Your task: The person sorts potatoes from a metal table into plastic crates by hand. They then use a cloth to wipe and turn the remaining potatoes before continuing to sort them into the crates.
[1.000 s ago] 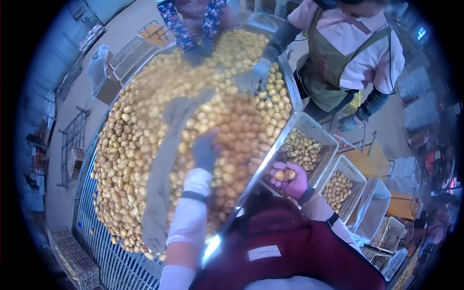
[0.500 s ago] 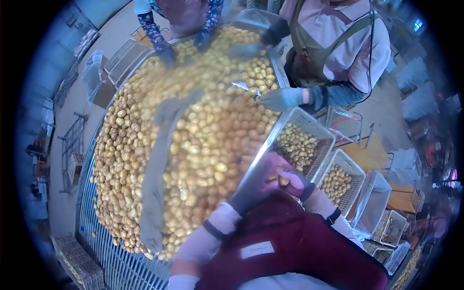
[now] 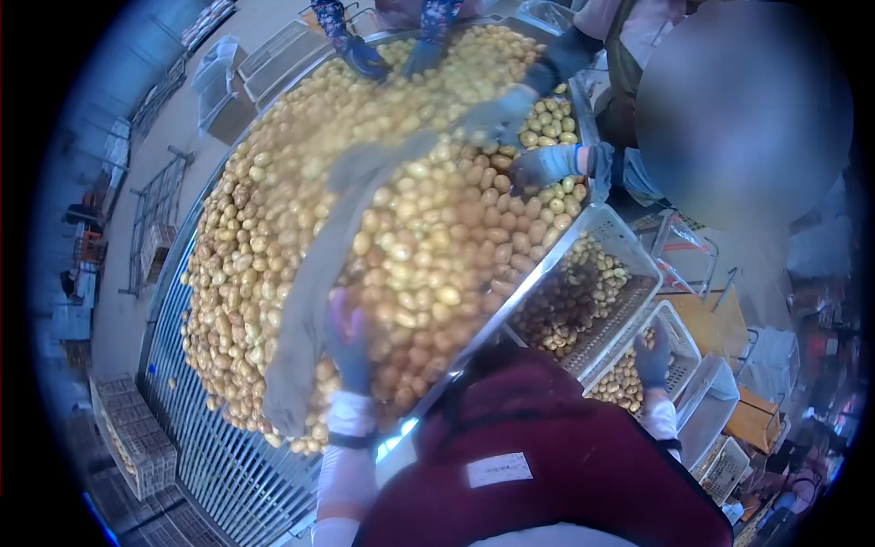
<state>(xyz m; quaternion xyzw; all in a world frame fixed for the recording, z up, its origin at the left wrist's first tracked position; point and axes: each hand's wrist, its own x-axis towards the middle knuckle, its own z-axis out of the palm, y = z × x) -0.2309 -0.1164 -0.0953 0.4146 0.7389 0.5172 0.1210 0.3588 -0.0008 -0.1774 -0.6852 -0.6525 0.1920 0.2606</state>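
Note:
A large heap of small, round potatoes [image 3: 401,246] covers the slatted metal sorting table [image 3: 241,483]. My left hand [image 3: 348,342], in a grey and purple glove, is over the near part of the heap beside a long grey strip [image 3: 310,292]. Its fingers look apart, though blurred. My right hand [image 3: 652,360], gloved in grey, is above the second white plastic crate [image 3: 688,342], which holds potatoes; its fingers appear spread. Closer to the table edge, another white crate [image 3: 638,273] also contains potatoes, partly in shadow.
Across the heap are a co-worker's gloved hands [image 3: 365,59]. Another co-worker's gloved hand [image 3: 547,166] touches potatoes at the right edge. A large blurred shape [image 3: 743,109] hides the upper right. Clear bins [image 3: 711,410] and a stacked crate [image 3: 137,438] stand around.
My hands were together near the table edge around some potatoes. Now they are apart: the left over the heap, the right above the second crate. The view has shifted.

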